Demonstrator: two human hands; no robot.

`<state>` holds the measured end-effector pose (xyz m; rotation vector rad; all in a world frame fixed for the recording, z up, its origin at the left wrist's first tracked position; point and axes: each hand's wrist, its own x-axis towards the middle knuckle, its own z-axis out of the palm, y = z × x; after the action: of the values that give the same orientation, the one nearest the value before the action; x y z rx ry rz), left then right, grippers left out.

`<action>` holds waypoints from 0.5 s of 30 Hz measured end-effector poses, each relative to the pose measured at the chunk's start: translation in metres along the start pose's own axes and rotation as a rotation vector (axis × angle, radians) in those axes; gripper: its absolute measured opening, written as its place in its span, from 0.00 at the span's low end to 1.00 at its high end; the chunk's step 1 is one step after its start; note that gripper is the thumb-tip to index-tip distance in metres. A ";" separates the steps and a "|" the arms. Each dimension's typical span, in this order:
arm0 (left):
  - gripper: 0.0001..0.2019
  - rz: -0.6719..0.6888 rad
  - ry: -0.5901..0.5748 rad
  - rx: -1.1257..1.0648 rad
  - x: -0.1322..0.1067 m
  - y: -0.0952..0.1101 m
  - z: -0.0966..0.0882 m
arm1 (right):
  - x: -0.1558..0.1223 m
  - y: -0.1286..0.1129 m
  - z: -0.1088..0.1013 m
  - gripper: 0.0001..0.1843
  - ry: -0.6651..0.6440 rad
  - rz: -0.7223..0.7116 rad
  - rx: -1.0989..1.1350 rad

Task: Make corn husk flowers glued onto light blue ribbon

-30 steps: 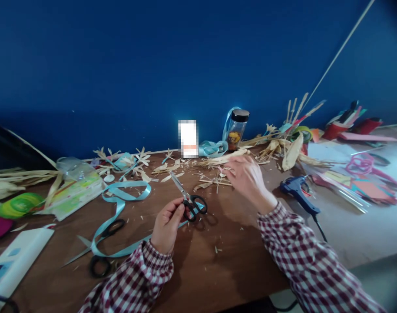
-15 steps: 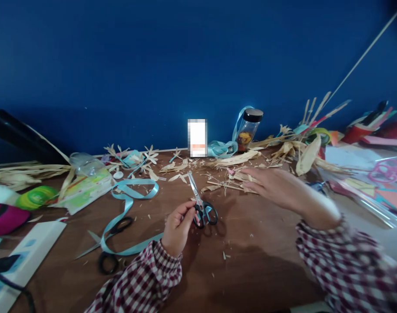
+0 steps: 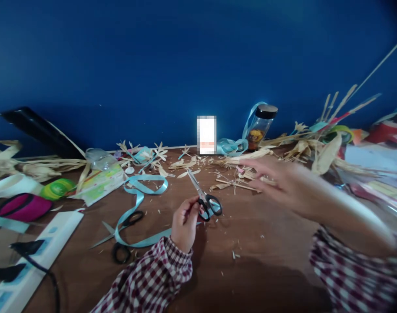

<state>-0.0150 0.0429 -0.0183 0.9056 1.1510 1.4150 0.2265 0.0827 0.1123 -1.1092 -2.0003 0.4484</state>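
Note:
My left hand (image 3: 184,224) pinches the scissors (image 3: 203,195) near their black handle rings, with thumb and fingertips together. Their blades point away from me, and some light blue shows at the rings. A light blue ribbon (image 3: 146,241) runs behind my left wrist and loops across the table. My right hand (image 3: 279,180), slightly blurred, reaches over the dry husk scraps (image 3: 233,184) with its fingers apart; I see nothing held in it. Left of my left forearm, a second pair of scissors (image 3: 122,253) lies spread beneath the ribbon.
Along the blue wall (image 3: 153,65) stand a black-lidded jar (image 3: 261,126), a blurred-out white object (image 3: 206,134) and husk flowers (image 3: 159,151). A power strip (image 3: 60,230) with plugs and a cable lies left. Papers (image 3: 364,158) and husk strips (image 3: 329,152) crowd the right.
The view has turned a little left, shifting everything rightward. My right hand remains over the husk scraps, its forearm further across the view. My left hand still holds the scissors.

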 end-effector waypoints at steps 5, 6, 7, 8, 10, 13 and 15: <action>0.16 -0.007 0.019 -0.005 0.001 -0.001 0.002 | 0.008 -0.006 -0.014 0.24 -0.261 0.027 -0.155; 0.16 -0.002 0.015 0.007 0.000 -0.001 0.002 | 0.009 -0.006 -0.012 0.23 -0.275 0.048 -0.202; 0.16 0.003 0.009 0.020 0.000 -0.001 0.002 | 0.009 -0.005 -0.010 0.21 -0.270 0.070 -0.238; 0.16 0.007 0.004 0.033 -0.001 0.000 0.002 | 0.008 -0.004 -0.007 0.18 -0.274 0.085 -0.248; 0.16 0.010 0.003 0.061 -0.002 0.000 0.002 | 0.004 -0.002 0.000 0.14 -0.401 0.074 -0.177; 0.15 0.023 0.014 0.139 -0.002 0.000 0.001 | -0.003 0.000 0.020 0.15 -0.677 0.021 0.028; 0.15 0.048 0.011 0.206 -0.001 -0.001 0.000 | -0.005 0.002 0.042 0.15 -0.405 0.129 -0.018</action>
<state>-0.0141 0.0415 -0.0192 1.0770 1.3086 1.3575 0.1965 0.0825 0.0821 -1.2390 -2.2879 0.7742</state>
